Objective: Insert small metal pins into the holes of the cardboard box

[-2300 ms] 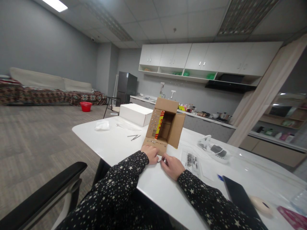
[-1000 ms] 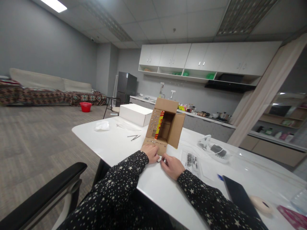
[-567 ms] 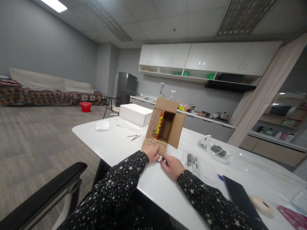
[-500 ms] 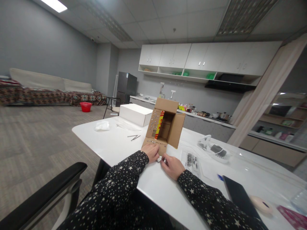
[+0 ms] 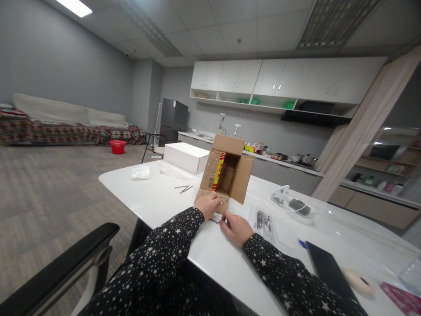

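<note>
In a grey-walled room (image 5: 101,74), over a white table (image 5: 151,197), right grip (image 5: 237,229) pinches a rod (image 5: 213,220), left grip (image 5: 206,206) unclear.

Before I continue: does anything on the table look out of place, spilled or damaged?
I see no spill or damage. Thin grey metal rods lie loose at odd angles left of the open brown cardboard box; a crumpled white wad looks stray.
</note>
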Demonstrator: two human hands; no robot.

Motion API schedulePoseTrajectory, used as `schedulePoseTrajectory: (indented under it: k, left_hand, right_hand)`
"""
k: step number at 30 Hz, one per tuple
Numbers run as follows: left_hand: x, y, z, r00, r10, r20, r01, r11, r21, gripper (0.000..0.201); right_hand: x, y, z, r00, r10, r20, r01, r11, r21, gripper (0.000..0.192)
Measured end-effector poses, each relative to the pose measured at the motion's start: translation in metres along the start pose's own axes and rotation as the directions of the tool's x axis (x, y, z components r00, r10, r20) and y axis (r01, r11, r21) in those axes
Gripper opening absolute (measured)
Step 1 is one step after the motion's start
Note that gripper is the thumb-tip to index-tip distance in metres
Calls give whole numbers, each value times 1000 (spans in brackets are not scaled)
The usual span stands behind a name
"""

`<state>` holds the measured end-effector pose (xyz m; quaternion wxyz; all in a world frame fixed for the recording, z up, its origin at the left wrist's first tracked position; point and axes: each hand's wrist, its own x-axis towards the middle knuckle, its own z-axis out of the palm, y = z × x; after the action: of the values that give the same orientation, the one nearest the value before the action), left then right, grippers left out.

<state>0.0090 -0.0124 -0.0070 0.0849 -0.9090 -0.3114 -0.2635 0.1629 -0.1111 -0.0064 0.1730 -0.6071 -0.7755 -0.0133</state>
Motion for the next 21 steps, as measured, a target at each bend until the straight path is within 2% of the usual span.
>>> schedulePoseTrajectory:
  k: [9, 21]
  left_hand:
    - [0, -2, -3, 993, -46, -110, 36, 995, -92, 29]
    - [0, -4, 2, 992, -116, -51, 112, 991, -75, 29]
  right_hand:
    - [-1, 0, 1, 1000, 2, -2, -2, 1000, 12, 13]
    - [0, 0, 1, 1000, -3, -1, 3, 1000, 9, 13]
